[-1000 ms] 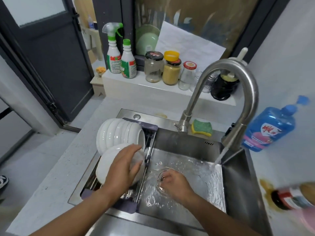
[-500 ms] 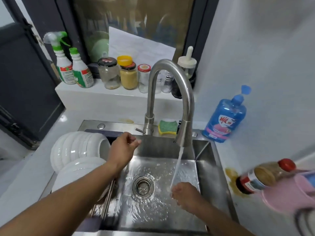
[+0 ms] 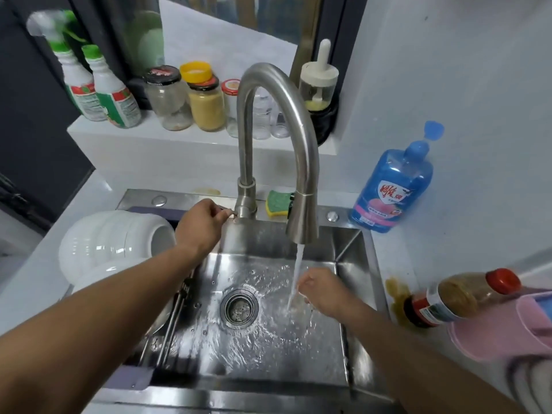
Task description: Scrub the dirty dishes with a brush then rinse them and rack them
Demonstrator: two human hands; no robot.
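View from above the sink. The left hand reaches across the basin to the foot of the faucet; its fingers are curled and pinched on the small lever that projects leftward from the faucet base. The right hand lies low in the basin at the right, loosely curled beneath the water stream, and appears to hold nothing. The white bowls rest nested on their sides in the drying rack over the left part of the sink, the stack's long axis running roughly left to right, with one further bowl lying in front of it. The basin itself holds no dish, so the task appears near its end. The lever is on the left side of the faucet, touching the left hand and well apart from the right; the likely coming move, shutting off the water, therefore falls to the left hand.
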